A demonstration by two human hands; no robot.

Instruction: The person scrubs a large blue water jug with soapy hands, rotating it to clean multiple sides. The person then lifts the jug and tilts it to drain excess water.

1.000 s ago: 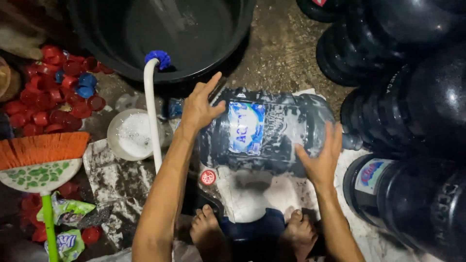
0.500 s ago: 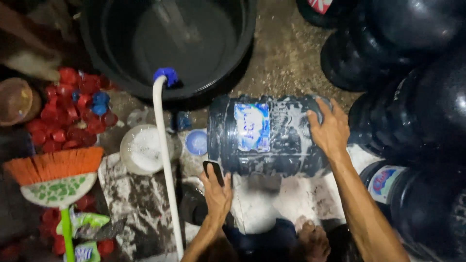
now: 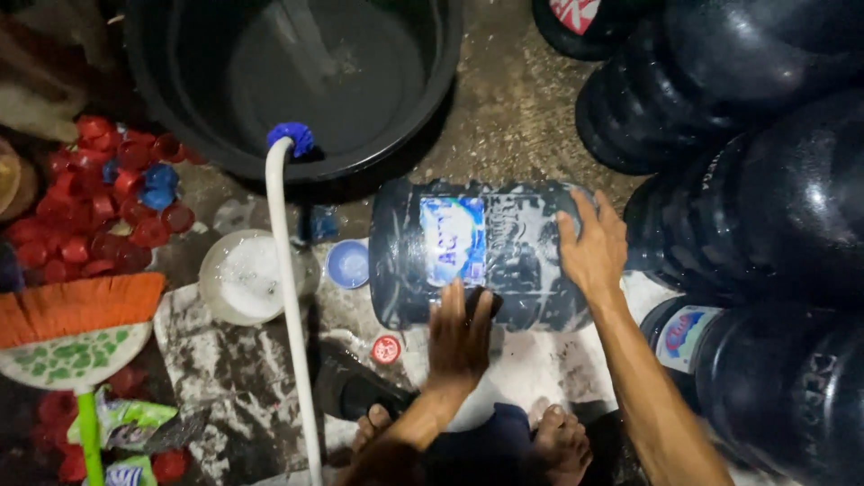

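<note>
The left hand (image 3: pixel 459 335) lies flat on the near side of a soapy water jug (image 3: pixel 481 254) lying sideways, its grip holding a dark pad. The right hand (image 3: pixel 592 247) lies spread open on the jug's end. Beyond stands a black tub (image 3: pixel 153 117).

Wet, gritty concrete floor (image 3: pixel 513 117), dim light, soapy patches near the bottom. Black plastic tub (image 3: pixel 450 81) at top, white hose (image 3: pixel 286 297) hooked over its rim. Red bottle caps (image 3: pixel 90 207) piled left, broom (image 3: pixel 76 333) below them. Dark water jugs (image 3: pixel 765 162) stacked right.
</note>
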